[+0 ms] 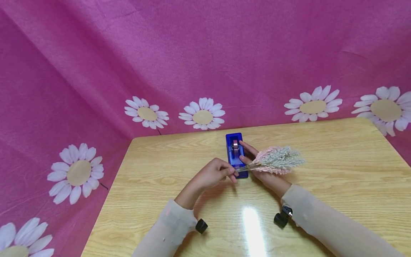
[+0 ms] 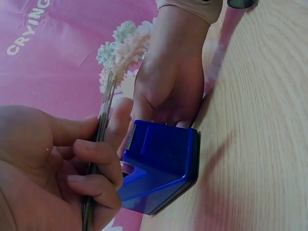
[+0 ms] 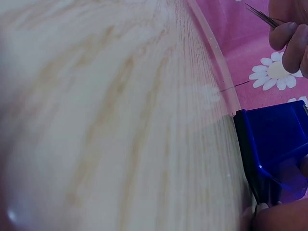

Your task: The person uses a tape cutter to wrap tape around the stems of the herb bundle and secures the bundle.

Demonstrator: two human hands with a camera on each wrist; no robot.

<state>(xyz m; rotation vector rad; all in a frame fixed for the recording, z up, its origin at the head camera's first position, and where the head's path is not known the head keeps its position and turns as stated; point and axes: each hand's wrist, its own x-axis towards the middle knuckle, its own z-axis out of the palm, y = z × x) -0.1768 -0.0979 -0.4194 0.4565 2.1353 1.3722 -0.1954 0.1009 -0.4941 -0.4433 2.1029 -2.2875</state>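
Observation:
A blue tape dispenser [image 1: 230, 151] with a roll of tape stands on the wooden table in front of me. My left hand [image 1: 213, 174] pinches the thin stems of a bunch of dried flowers [image 1: 279, 161], with pink and pale green heads pointing right. In the left wrist view the stems [image 2: 107, 94] run between thumb and fingers, beside the dispenser [image 2: 163, 149]. My right hand [image 1: 268, 179] holds the dispenser at its right side, below the flower heads. Its fingers are partly hidden in the right wrist view, where the dispenser's blue side [image 3: 276, 134] shows.
The wooden table [image 1: 160, 200] reaches back to a pink cloth [image 1: 224, 53] printed with white daisies, which hangs behind it and at the left. A bright reflection lies on the tabletop near the front. Small black cameras [image 1: 282, 218] sit at both wrists.

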